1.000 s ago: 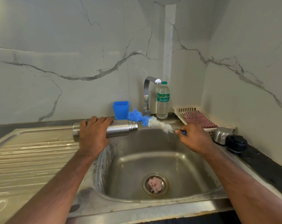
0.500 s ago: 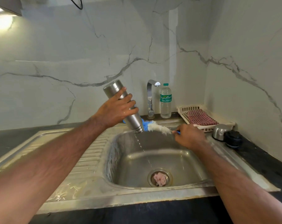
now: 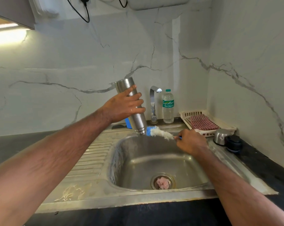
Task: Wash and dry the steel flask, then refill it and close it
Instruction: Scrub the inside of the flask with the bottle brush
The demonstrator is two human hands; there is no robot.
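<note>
Your left hand (image 3: pixel 123 106) gripped the steel flask (image 3: pixel 132 108) around its middle, fingers wrapped across the front of the body. You held it upside down and slightly tilted over the back left part of the sink (image 3: pixel 156 162), with its base up against the marble wall and its open neck pointing down just above the basin's rear rim. Your right hand (image 3: pixel 191 141) was closed around the blue handle of the bottle brush (image 3: pixel 160 133), which lay nearly level over the back of the basin; its white bristles ran from your fingers toward the flask, and its blue tip sat just beside the flask's neck, outside the opening. Whether the tip touched the flask, I could not tell.

Behind the flask a blue cup (image 3: pixel 128 123) showed only partly. The tap (image 3: pixel 153 103) rose at the back edge of the sink, and a plastic water bottle (image 3: pixel 168 106) with a green label stood just to its right. A white basket (image 3: pixel 208 121) in the corner held a folded red checked cloth (image 3: pixel 202 122). In front of the basket, on the counter to the right of the sink, lay the steel cup lid (image 3: pixel 221 136) and, touching it, the black stopper (image 3: pixel 234 143). A pinkish scrap (image 3: pixel 162 182) sat in the drain strainer
</note>
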